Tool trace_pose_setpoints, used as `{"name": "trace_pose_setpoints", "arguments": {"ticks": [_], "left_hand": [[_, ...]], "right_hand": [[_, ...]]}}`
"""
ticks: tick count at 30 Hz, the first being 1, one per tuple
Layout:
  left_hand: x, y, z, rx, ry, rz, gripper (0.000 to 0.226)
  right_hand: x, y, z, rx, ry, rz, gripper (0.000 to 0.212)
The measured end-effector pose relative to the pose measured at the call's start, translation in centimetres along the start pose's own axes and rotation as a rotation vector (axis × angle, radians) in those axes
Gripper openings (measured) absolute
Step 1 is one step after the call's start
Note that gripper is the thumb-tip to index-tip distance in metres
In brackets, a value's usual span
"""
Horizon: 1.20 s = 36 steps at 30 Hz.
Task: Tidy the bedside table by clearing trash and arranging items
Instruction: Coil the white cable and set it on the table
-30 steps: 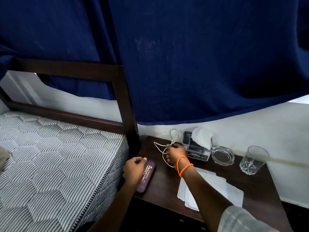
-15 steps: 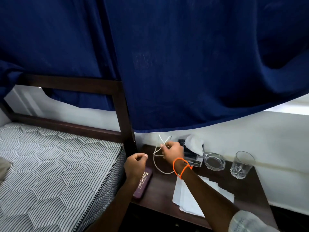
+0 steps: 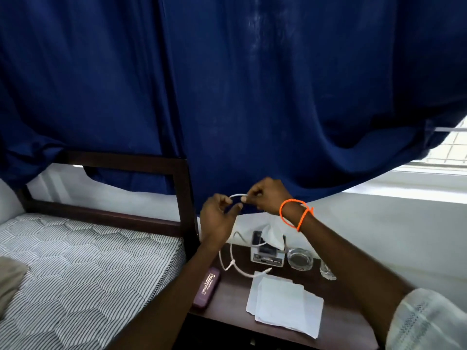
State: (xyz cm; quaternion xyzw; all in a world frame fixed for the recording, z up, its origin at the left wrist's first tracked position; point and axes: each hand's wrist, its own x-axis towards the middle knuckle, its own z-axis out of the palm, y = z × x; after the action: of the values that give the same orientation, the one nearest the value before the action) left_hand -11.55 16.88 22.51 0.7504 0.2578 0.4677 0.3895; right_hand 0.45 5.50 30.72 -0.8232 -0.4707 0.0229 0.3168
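Observation:
A white cable [image 3: 233,267] hangs in loops from both my hands down to the dark wooden bedside table [image 3: 235,294]. My right hand [image 3: 267,197], with orange bands at the wrist, pinches the cable's upper part above the table. My left hand [image 3: 218,215] holds the same short arc of cable just to the left. On the table lie a maroon glasses case [image 3: 206,287], a stack of white papers [image 3: 284,301], a tissue box [image 3: 267,251], a glass ashtray [image 3: 300,258] and a drinking glass [image 3: 327,272] partly hidden by my right arm.
A dark wooden bed frame [image 3: 185,205] and a striped mattress [image 3: 80,269] stand to the left of the table. A blue curtain [image 3: 227,84] hangs over the wall behind. A window [image 3: 449,147] shows at the right.
Both hands have risen from the table top, lifting the white cable into the air. My left hand left the glasses case and took hold of the cable. The camera tilted up.

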Motion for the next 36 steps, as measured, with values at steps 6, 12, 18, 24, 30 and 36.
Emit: {"name": "trace_pose_setpoints", "arguments": {"ticks": [6, 12, 18, 24, 30, 36], "left_hand": [[2.1, 7.0, -1.0, -0.04, 0.014, 0.205, 0.031], [3.1, 9.9, -1.1, -0.122, 0.037, 0.161, 0.031], [2.7, 10.3, -0.8, -0.351, -0.267, -0.06, 0.022], [2.6, 12.1, -0.8, -0.479, -0.248, -0.127, 0.025], [4.2, 15.1, -0.6, -0.445, -0.236, -0.105, 0.021], [4.7, 16.3, 0.4, -0.383, -0.367, -0.062, 0.022]], "right_hand": [[-1.2, -3.8, -8.3, 0.007, 0.158, -0.144, 0.021], [-1.3, -4.8, -13.2, 0.347, 0.257, -0.109, 0.026], [-1.8, -4.5, -15.1, 0.491, 0.318, -0.069, 0.021], [-1.4, -1.9, -15.6, 0.567, 0.233, -0.022, 0.014], [-1.9, -1.4, -15.0, 0.457, 0.023, -0.1, 0.028], [-1.1, -1.7, -13.1, 0.406, 0.133, -0.179, 0.013]]}}
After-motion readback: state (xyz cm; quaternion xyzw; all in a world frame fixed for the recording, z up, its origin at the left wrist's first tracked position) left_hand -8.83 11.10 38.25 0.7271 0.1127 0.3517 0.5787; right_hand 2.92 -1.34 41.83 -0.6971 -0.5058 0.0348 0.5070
